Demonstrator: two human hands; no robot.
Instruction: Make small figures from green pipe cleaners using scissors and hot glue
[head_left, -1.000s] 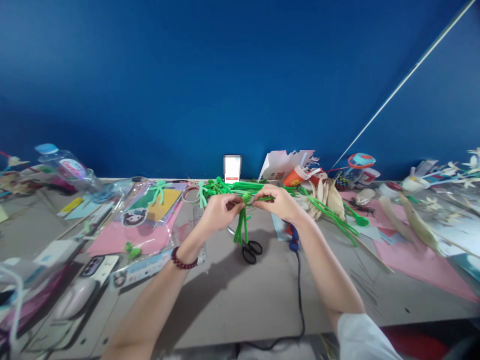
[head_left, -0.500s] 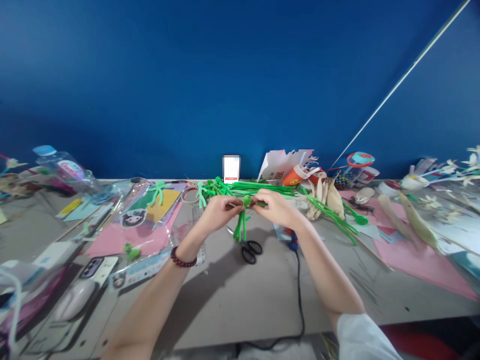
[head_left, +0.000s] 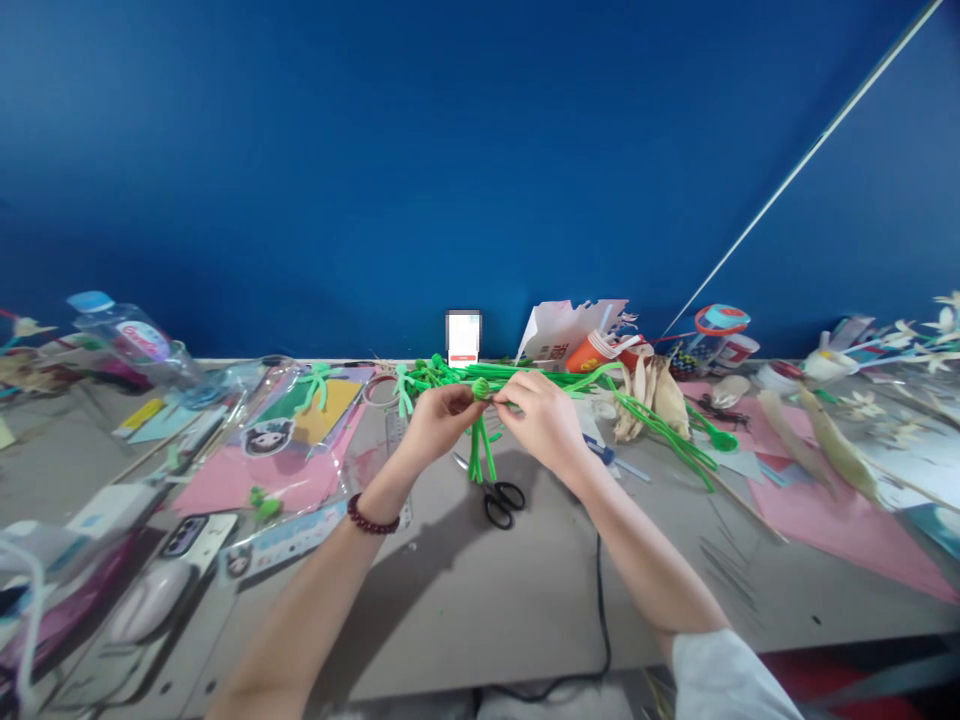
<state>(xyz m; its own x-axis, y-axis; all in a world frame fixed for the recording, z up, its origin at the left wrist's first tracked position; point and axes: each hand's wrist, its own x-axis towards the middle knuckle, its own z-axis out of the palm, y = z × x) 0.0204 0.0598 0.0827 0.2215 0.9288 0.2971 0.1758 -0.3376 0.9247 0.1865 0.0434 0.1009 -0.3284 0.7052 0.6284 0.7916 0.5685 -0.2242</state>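
Note:
A green pipe-cleaner figure [head_left: 480, 440], with a round coiled top and several strands hanging down, is held above the table. My left hand [head_left: 444, 418] pinches it just under the coiled top. Close beside it on the right, my right hand [head_left: 538, 418] has its fingers pressed together at the figure's side; what they grip is too small to make out. Black-handled scissors [head_left: 501, 503] lie on the table below the strands.
Green stems [head_left: 525, 374] lie along the wall behind my hands. A phone [head_left: 463, 338] stands upright there. Pink sheets [head_left: 259, 470] are at left, orange cups [head_left: 586, 355] and dried husks [head_left: 666, 400] at right. A black cord [head_left: 602, 600] crosses the table's front edge.
The figure's coiled top has moved slightly left and tilted. My right hand has turned and shifted a little left, its fingertips now lower beside the figure.

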